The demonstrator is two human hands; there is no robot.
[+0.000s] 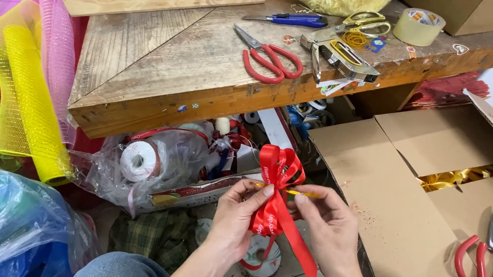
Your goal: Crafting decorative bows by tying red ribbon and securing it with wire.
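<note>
Both my hands are up in front of me, between my knees and the workbench [159,76], pinched shut on a red ribbon bow [277,180]. My left hand [236,216] has thumb & forefinger closed tight on the bow's waist, other fingers curled in behind. My right hand [329,225] is closed too, fingertips nipping a thin yellow tie [299,193] that runs across the knot, sticking out a bit to the right. Bow loops fan out just above my fingers; its long tail [299,247] hangs down betw. both wrists, slanting to the right. Below the hands, on the floor, a ribbon spool [262,258] w/ red ribbon trailing up toward the bow. Containers: open cardboard box [416,199] just right of my right hand, flaps spread, something shiny gold [450,179] down inside; red scissors [489,269] lie on its near flap. Left of the hands, a clear plastic bag [148,163] holds a white ribbon roll, sat in a shallow box under the bench w/ more spools & bits, can't tell exactly what. On the bench top, well away from my grip: another pair of red scissors [266,58], a stapler [340,54], tape roll [418,26].
</note>
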